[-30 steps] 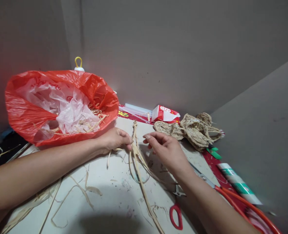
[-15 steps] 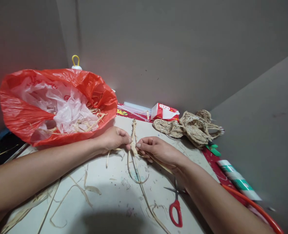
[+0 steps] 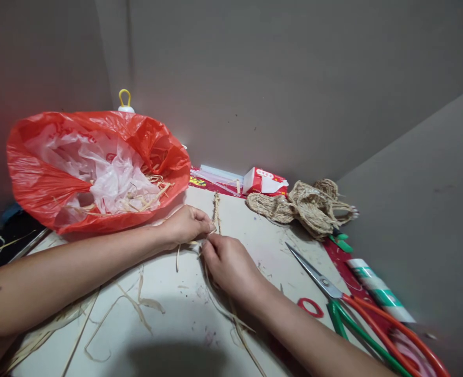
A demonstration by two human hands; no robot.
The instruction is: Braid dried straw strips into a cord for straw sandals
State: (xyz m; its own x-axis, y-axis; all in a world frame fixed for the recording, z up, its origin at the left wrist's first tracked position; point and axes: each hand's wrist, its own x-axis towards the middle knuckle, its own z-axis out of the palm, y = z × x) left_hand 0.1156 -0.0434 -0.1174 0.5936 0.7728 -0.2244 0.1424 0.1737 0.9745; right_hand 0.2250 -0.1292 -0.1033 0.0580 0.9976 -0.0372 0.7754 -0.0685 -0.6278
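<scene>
A thin braid of pale straw [image 3: 216, 205] lies on the white table [image 3: 176, 324], running away from me. My left hand [image 3: 186, 225] pinches its near end between thumb and fingers. My right hand [image 3: 227, 264] sits just below and against the left, its fingers closed on the loose straw strands [image 3: 239, 327] that trail toward me. More loose strands [image 3: 137, 306] lie scattered on the table under my left forearm.
A red plastic bag [image 3: 51, 188] with white plastic and straw inside stands at the left. Coils of woven straw rope [image 3: 309, 209] lie at the back right beside a red and white box [image 3: 262, 183]. Large green-and-orange scissors [image 3: 333, 298] and a small red scissor handle [image 3: 309, 308] lie right.
My right hand has moved left and down from open beside the braid to closed on the strands under my left hand. The large scissors on the right are now uncovered.
</scene>
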